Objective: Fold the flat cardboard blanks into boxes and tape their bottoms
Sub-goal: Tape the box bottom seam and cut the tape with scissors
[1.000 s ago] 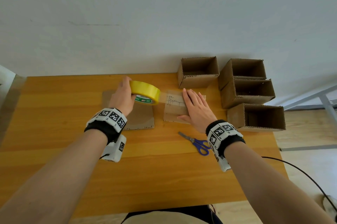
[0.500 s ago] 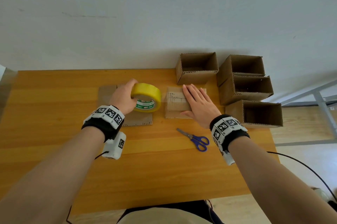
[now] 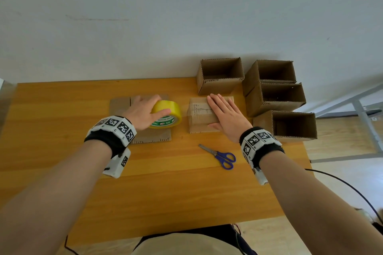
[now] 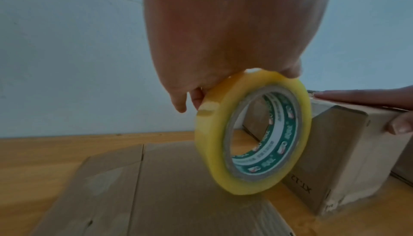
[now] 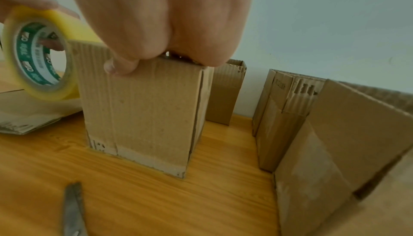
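Left hand [image 3: 143, 112] is gripping the yellow tape roll [image 3: 166, 114], green core print unreadable, over the flat blank [image 3: 153, 136]. Right hand [image 3: 226, 117] is pressing flat, thumb curling down the side, on the upturned box [image 3: 199, 124] printed "XT-12". Scissors [image 3: 219, 156] are lying nearer the person than this hand; four open boxes [image 3: 275, 99] are standing beyond and outboard of it.

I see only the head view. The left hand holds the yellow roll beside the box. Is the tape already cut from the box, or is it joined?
Observer: Joined. In the right wrist view a yellow strip runs from the tape roll to the top edge of the box.
Operator: How does the right hand hold the box?
Observer: The right hand lies flat on top; its thumb rests against the near side wall.
Operator: Is the roll lifted?
Observer: In the left wrist view it tilts on edge over the flat blank; contact I cannot tell.
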`<action>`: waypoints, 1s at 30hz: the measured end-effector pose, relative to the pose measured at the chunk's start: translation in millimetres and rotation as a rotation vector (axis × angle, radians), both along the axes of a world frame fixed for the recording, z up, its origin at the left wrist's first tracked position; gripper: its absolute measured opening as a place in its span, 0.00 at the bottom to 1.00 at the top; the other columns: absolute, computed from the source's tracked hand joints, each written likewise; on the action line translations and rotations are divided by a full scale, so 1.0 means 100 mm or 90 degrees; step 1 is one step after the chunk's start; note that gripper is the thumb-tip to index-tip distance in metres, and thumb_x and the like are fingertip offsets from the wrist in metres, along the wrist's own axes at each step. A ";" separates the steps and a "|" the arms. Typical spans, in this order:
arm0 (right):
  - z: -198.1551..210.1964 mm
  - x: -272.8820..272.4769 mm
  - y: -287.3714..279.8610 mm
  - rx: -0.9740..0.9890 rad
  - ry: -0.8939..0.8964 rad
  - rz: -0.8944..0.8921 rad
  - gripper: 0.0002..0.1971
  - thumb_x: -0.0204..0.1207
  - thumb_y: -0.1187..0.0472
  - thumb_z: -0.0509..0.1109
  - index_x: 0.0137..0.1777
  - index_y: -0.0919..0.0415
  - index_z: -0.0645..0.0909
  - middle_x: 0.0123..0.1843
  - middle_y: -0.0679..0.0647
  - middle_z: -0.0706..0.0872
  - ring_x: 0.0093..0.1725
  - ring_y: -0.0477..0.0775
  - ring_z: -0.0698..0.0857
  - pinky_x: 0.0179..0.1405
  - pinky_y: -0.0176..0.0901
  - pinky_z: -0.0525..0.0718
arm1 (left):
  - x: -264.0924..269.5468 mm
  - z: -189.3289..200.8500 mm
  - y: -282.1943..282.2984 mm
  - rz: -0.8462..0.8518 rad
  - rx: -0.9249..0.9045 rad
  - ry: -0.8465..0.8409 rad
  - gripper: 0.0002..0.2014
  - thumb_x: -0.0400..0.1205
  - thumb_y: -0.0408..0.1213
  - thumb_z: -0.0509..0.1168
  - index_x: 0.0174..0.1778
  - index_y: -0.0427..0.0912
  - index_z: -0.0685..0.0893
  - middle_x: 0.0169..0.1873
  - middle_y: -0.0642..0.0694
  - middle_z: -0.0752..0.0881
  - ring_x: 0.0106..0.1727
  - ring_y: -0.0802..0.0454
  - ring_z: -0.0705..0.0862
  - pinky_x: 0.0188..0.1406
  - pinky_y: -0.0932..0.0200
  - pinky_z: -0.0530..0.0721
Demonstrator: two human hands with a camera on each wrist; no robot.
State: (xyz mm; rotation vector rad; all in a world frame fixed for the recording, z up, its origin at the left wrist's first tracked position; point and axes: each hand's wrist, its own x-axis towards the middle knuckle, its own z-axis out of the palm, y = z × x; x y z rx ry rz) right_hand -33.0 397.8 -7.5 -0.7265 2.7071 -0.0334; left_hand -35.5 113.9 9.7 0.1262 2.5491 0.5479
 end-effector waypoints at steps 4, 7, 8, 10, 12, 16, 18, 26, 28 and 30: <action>0.00 0.01 0.00 -0.006 -0.008 -0.013 0.40 0.82 0.44 0.56 0.83 0.56 0.35 0.86 0.53 0.39 0.84 0.54 0.39 0.81 0.50 0.37 | -0.02 0.00 0.03 -0.024 -0.042 0.008 0.21 0.78 0.64 0.56 0.52 0.49 0.73 0.47 0.43 0.80 0.54 0.48 0.75 0.42 0.53 0.75; 0.02 0.01 0.03 -0.011 -0.008 -0.039 0.39 0.83 0.45 0.57 0.84 0.55 0.36 0.86 0.52 0.39 0.84 0.53 0.39 0.82 0.50 0.39 | -0.04 0.06 0.08 -0.001 0.041 0.001 0.19 0.77 0.58 0.65 0.49 0.44 0.76 0.42 0.45 0.80 0.39 0.52 0.77 0.33 0.58 0.74; 0.02 0.02 0.04 -0.017 -0.002 -0.048 0.39 0.83 0.46 0.58 0.84 0.55 0.37 0.86 0.52 0.40 0.84 0.53 0.40 0.82 0.51 0.39 | -0.04 0.08 0.09 0.002 0.070 0.002 0.19 0.77 0.55 0.67 0.51 0.43 0.78 0.43 0.46 0.81 0.40 0.52 0.78 0.35 0.58 0.75; 0.04 0.08 0.05 -0.044 0.033 -0.074 0.38 0.82 0.48 0.61 0.84 0.56 0.44 0.86 0.53 0.46 0.85 0.54 0.46 0.82 0.51 0.41 | -0.05 0.12 0.11 -0.006 0.118 0.006 0.19 0.77 0.51 0.69 0.56 0.41 0.82 0.47 0.46 0.84 0.45 0.51 0.82 0.41 0.58 0.80; 0.06 0.16 0.08 -0.093 0.082 -0.117 0.36 0.79 0.53 0.67 0.83 0.59 0.54 0.84 0.56 0.56 0.83 0.56 0.56 0.82 0.51 0.49 | -0.06 0.17 0.14 -0.008 0.154 -0.007 0.19 0.77 0.49 0.70 0.59 0.42 0.84 0.50 0.47 0.86 0.48 0.52 0.85 0.45 0.56 0.84; 0.04 0.38 0.13 -0.156 0.174 -0.202 0.25 0.75 0.57 0.72 0.70 0.63 0.73 0.71 0.60 0.75 0.68 0.59 0.76 0.67 0.51 0.74 | -0.08 0.20 0.22 -0.024 0.135 -0.020 0.21 0.75 0.49 0.72 0.60 0.42 0.84 0.50 0.49 0.85 0.50 0.52 0.83 0.46 0.59 0.82; 0.01 0.49 0.17 -0.162 0.159 -0.218 0.18 0.78 0.59 0.70 0.65 0.64 0.75 0.64 0.58 0.78 0.60 0.57 0.79 0.59 0.47 0.77 | -0.09 0.19 0.25 -0.025 0.119 -0.011 0.21 0.74 0.47 0.73 0.60 0.42 0.83 0.51 0.48 0.83 0.52 0.52 0.81 0.48 0.59 0.78; -0.39 0.91 0.33 -0.061 -0.109 -0.273 0.08 0.82 0.61 0.64 0.57 0.63 0.79 0.57 0.56 0.79 0.53 0.61 0.82 0.46 0.51 0.82 | -0.11 0.17 0.30 -0.021 0.142 -0.034 0.20 0.78 0.40 0.70 0.66 0.43 0.80 0.58 0.44 0.83 0.53 0.50 0.81 0.47 0.59 0.79; -0.45 0.97 0.33 -0.041 -0.147 -0.285 0.10 0.82 0.60 0.64 0.60 0.63 0.79 0.60 0.56 0.78 0.55 0.60 0.81 0.49 0.51 0.82 | -0.08 0.18 0.32 -0.023 0.144 -0.028 0.19 0.79 0.45 0.68 0.64 0.44 0.81 0.54 0.47 0.83 0.52 0.51 0.81 0.41 0.63 0.79; -0.51 0.99 0.32 -0.022 -0.164 -0.288 0.13 0.82 0.60 0.65 0.63 0.63 0.78 0.61 0.57 0.77 0.57 0.60 0.80 0.52 0.52 0.82 | -0.04 0.18 0.33 -0.021 0.152 -0.018 0.18 0.79 0.47 0.66 0.62 0.43 0.82 0.52 0.47 0.83 0.51 0.52 0.81 0.41 0.65 0.78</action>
